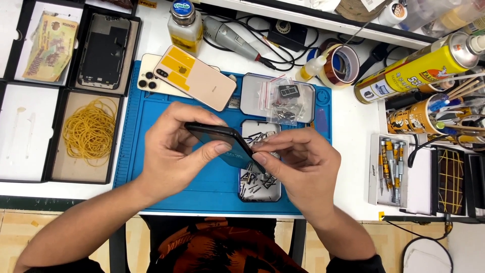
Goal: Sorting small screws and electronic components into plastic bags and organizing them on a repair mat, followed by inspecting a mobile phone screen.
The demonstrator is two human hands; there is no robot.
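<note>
I see both hands over the blue mat point(151, 172), sharing one dark phone point(222, 144) held tilted above it. My left hand point(174, 151) is curled around the phone's upper end, thumb on its face and fingers behind it. My right hand point(298, 167) is closed in a pinch on the phone's lower corner, at about 4 o'clock from the left hand. Directly under the phone lies a tray point(260, 184) of small screws and parts. At 12 o'clock from the hands rest two gold phones point(202, 81), one overlapping the other, on the mat's top edge. A box of yellow rubber bands point(91, 131) sits at 9 o'clock on the desk point(353, 126), and a rack of screwdrivers point(391, 164) at 3 o'clock.
</note>
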